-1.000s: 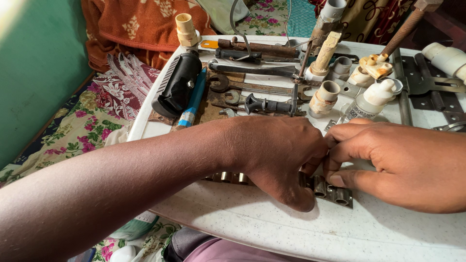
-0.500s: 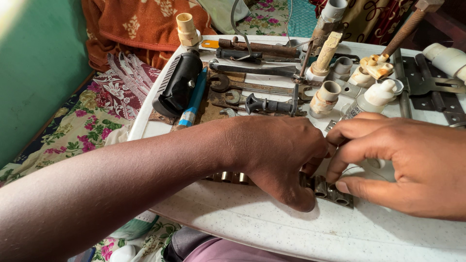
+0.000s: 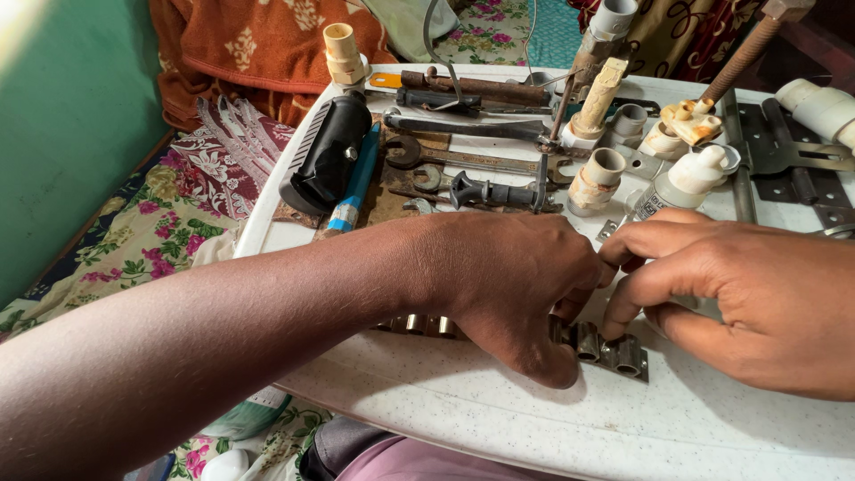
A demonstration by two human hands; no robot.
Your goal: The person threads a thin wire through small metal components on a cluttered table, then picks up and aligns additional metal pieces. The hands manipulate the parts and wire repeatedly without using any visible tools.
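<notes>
Near the front edge of the white worktop (image 3: 499,419) lies a metal socket rail (image 3: 614,352). The left hand (image 3: 508,285) presses closed on it; the right hand (image 3: 748,303) seems to pinch its end. Wrenches (image 3: 463,160) lie beyond.

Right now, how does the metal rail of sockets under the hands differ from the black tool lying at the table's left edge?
The socket rail is silvery metal, a low row of small open cylinders; the black tool is one bulky, ribbed dark body. The socket rail lies at the near edge, touched by the left hand and right hand; the black tool lies untouched farther back. Both rest on the white table.
</notes>
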